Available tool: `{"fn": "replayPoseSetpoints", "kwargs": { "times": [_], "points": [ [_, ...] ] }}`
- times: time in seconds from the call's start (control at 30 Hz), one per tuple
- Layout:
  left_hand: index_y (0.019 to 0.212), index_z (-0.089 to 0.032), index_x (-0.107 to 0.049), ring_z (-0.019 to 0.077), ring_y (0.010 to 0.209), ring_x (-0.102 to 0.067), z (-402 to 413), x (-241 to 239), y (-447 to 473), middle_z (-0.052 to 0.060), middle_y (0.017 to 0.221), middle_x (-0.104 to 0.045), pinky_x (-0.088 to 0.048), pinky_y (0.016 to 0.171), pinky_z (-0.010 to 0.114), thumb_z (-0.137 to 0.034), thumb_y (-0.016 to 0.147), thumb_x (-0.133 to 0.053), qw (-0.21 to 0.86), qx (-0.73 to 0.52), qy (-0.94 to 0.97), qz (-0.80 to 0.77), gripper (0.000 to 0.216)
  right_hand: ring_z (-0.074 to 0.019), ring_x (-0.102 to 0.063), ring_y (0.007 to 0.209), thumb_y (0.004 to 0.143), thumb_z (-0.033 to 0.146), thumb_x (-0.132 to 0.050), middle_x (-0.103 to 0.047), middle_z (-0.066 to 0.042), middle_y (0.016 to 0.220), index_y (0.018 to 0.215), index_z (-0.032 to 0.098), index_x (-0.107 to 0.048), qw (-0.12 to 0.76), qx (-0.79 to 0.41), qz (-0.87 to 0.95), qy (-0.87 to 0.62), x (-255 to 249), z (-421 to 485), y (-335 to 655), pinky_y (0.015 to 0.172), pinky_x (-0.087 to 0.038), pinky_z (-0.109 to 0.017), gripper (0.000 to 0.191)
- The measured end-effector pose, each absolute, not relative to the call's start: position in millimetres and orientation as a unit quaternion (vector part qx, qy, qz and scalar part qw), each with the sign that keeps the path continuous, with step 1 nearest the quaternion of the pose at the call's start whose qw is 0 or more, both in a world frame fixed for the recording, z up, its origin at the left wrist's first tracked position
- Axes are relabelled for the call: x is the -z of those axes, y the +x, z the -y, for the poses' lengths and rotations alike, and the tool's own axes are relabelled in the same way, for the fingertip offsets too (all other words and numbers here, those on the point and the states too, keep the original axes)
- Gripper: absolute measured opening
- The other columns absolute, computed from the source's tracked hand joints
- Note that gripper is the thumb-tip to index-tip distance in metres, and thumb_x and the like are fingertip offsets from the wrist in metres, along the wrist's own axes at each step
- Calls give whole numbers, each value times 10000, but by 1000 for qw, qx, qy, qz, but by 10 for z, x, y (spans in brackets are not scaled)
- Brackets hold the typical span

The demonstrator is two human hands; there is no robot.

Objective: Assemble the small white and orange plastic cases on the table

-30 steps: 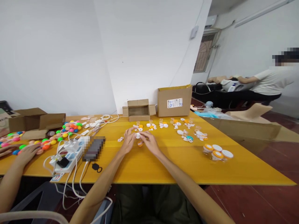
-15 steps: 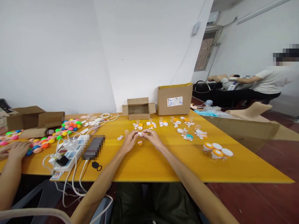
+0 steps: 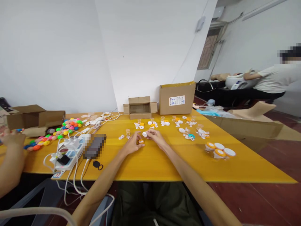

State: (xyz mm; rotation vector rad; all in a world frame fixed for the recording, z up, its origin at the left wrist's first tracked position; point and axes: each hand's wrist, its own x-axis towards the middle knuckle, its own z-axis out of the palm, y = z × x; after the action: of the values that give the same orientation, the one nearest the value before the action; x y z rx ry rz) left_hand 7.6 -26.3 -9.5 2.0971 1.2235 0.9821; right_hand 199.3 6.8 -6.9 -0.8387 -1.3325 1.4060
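The right hand pinches a white lid; the left hand, fingers parted, flanks an orange lid. Lid-handling, I'd judge; next wants a light grip.

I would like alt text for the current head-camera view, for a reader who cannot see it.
A person's right hand holds a small white disc over a yellow table, while the left hand, open, is beside an orange-and-white piece. Clusters of small parts lie beyond, four lidded jars stand to the right, and cardboard boxes stand behind.
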Motion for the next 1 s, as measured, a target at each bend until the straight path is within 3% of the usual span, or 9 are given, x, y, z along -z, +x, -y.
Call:
{"fn": "replayPoseSetpoints", "kwargs": {
  "times": [0.4, 1.0],
  "points": [
    [1330, -233, -460, 174, 906, -628, 156, 159, 95, 23, 977, -666, -513, 855, 328, -183, 746, -732, 327, -407, 743, -419, 646, -164, -602, 663, 638, 599, -774, -678, -6, 680, 676, 207, -690, 498, -507, 613, -346, 163, -97, 1928, 677, -506, -299, 402],
    [1335, -245, -462, 139, 842, -647, 70, 225, 117, 17, 1011, -638, -532, 812, 309, -167, 673, -813, 372, -437, 711, -407, 753, -225, -690, 760, 684, 486, -753, -757, -44, 768, 697, 213, -744, 492, -451, 651, -361, 148, -15, 1892, 766, -550, -361, 273]
  ]
}}
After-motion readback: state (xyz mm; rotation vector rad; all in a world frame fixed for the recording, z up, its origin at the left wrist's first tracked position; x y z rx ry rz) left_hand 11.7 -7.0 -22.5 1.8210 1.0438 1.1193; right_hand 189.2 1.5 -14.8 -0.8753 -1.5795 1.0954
